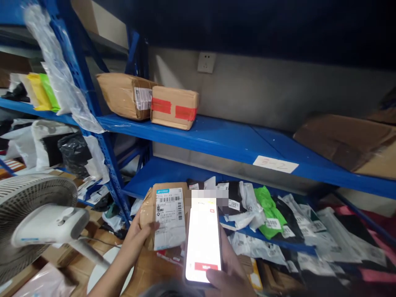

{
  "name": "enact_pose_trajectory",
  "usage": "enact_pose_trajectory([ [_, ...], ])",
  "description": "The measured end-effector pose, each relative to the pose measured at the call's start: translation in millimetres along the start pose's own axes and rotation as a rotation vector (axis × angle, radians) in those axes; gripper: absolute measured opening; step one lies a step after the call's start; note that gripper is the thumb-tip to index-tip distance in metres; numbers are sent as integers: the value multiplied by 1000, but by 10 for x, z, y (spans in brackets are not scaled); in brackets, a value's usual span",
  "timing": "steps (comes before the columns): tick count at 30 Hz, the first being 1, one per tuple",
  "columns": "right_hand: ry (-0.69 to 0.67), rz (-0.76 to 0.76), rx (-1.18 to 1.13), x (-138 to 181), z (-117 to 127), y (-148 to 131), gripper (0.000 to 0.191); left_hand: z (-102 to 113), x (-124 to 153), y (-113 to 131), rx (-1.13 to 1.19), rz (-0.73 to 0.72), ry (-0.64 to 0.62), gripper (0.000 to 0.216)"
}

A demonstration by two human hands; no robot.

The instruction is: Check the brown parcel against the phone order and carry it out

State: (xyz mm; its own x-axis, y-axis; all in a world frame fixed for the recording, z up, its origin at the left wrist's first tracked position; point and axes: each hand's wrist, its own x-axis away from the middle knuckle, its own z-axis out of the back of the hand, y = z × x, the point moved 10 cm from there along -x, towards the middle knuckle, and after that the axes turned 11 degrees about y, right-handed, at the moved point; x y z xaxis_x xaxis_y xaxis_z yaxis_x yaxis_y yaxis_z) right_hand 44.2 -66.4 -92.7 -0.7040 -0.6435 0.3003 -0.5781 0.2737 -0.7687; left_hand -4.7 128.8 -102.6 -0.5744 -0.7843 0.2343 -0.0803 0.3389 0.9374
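My left hand [140,233] grips a brown cardboard parcel [148,206] by its lower left side, with the thumb on its white shipping label [169,216]. The parcel is held upright in front of the lower blue shelf. Right beside it, my right hand [229,268] holds a smartphone [203,243] with a bright white screen and a red button near the bottom. The phone's left edge overlaps the parcel's label.
A blue metal rack [216,138] carries two brown parcels [148,99] on its middle shelf and a large box [349,142] at right. Several bagged parcels, one green [269,210], lie on the lower shelf. A white fan [34,218] stands at left over cardboard on the floor.
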Motion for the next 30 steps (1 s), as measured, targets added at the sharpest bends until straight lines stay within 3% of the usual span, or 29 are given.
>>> enact_pose_trajectory([
  [7,34,81,-64,-70,-3,134,122,101,-6,-122,-8,99,20,95],
  [16,-9,74,-19,-21,-67,135,116,48,74,-58,3,74,10,96],
  [20,73,32,-95,-30,-39,176,120,73,64,-72,-22,66,17,95],
  [25,149,-7,-197,-44,-28,204,109,104,14,-131,-39,75,18,90],
  [30,92,109,-11,-90,-53,116,106,81,6,-154,-62,76,-3,90],
])
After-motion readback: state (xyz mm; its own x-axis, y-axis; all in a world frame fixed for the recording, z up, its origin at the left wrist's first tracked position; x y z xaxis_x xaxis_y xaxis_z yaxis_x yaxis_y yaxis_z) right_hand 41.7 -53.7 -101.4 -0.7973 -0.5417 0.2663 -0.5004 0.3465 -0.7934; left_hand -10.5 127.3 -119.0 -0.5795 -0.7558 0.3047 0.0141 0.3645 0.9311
